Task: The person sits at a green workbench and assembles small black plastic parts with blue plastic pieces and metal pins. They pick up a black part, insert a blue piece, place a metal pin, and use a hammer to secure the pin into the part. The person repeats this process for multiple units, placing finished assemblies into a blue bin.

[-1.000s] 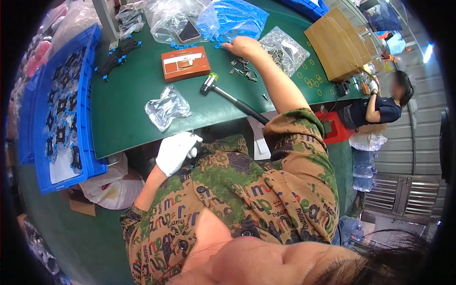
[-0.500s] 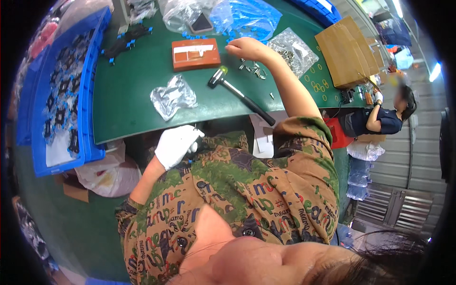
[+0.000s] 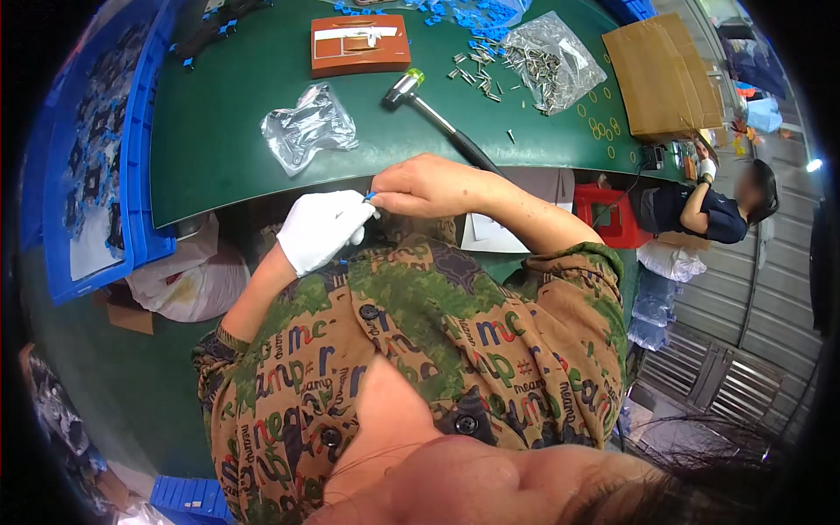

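Note:
My left hand, in a white glove, is closed at the table's near edge around a black part that its fingers mostly hide. A bit of blue shows just below the glove. My bare right hand meets it fingertip to fingertip, pinching a small blue piece against the held part. Beyond my hands, a mallet with a black handle and a yellow-green face lies on the green table. To its left rests a clear plastic bag with something inside.
Loose metal pins lie near a clear bag of pins. Small blue pieces are scattered behind. A brown box sits mid-table; a blue tray holds black parts at left. A cardboard box and a co-worker are at right.
My right hand has come back from the far side of the table to my left hand, bringing a small blue piece. The view has tilted nearer, so the table sits higher.

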### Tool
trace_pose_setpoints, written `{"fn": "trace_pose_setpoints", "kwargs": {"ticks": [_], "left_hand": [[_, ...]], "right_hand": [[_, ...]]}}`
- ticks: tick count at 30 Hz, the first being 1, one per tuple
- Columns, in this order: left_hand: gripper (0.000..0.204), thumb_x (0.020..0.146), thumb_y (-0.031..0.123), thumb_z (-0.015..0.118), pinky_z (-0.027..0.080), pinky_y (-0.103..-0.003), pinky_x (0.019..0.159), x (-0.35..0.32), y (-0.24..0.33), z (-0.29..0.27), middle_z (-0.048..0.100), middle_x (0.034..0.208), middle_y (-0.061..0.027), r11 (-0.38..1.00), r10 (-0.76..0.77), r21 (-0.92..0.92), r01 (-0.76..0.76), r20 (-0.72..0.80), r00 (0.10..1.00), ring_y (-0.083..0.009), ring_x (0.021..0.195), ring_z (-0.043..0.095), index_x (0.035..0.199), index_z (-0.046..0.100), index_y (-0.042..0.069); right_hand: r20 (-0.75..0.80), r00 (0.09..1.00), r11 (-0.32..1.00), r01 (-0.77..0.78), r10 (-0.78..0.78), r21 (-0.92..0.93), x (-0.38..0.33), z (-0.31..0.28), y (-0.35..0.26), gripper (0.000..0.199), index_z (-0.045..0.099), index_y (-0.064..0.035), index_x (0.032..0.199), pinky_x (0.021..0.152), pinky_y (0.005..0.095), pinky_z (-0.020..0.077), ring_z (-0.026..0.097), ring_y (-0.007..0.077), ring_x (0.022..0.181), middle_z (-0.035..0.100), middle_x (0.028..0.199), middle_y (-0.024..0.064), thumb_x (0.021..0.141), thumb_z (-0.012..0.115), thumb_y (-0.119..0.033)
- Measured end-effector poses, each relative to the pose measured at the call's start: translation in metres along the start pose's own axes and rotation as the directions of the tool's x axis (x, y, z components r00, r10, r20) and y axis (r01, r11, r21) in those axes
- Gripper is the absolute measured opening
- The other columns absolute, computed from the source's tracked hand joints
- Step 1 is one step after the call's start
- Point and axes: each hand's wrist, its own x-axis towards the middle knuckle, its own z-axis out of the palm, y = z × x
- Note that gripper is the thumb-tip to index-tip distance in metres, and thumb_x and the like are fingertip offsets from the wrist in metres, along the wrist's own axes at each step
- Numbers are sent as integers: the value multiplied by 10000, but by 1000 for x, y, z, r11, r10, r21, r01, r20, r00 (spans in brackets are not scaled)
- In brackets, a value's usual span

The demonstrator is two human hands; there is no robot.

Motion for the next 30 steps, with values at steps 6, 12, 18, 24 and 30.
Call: {"fn": "trace_pose_setpoints", "kwargs": {"ticks": [6,12,18,24,30], "left_hand": [[310,1035,299,573,490,-309,613,-1,1,2,665,704,-46,999,9,31,-10,16,1000,-145,605,586,958,730,44],[332,1031,314,576,495,-355,612,-1,11,2,640,673,-72,986,24,164,-33,55,998,-203,592,594,848,681,57],[313,1029,286,579,484,-322,612,0,7,5,667,686,-57,972,89,211,-106,91,992,-173,600,595,892,719,42],[305,1016,274,605,487,-329,610,-2,-2,12,666,679,-62,977,110,172,-124,88,990,-179,599,605,847,709,43],[312,1015,287,601,498,-354,621,-2,-4,15,646,675,-76,962,132,227,-150,92,987,-218,600,608,818,669,55]], "right_hand": [[62,998,998,29,-25,-64,0,-18,2,297,626,-35,1021,802,506,503,634,426,908,658,926,189,1049,498,-302],[195,979,985,94,-64,-146,6,-27,-11,302,581,-9,954,778,519,487,609,433,863,629,897,184,1036,497,-287],[224,974,990,73,-44,-123,4,-25,-14,300,579,-10,937,776,525,486,613,436,854,632,881,189,1026,505,-287],[225,974,992,34,-5,-124,-2,-16,-15,311,565,-17,906,770,532,484,613,439,847,637,867,194,1031,509,-296],[253,967,993,25,6,-119,-2,-11,-17,332,586,-14,905,766,522,483,587,454,844,632,879,203,1041,510,-307]]}}
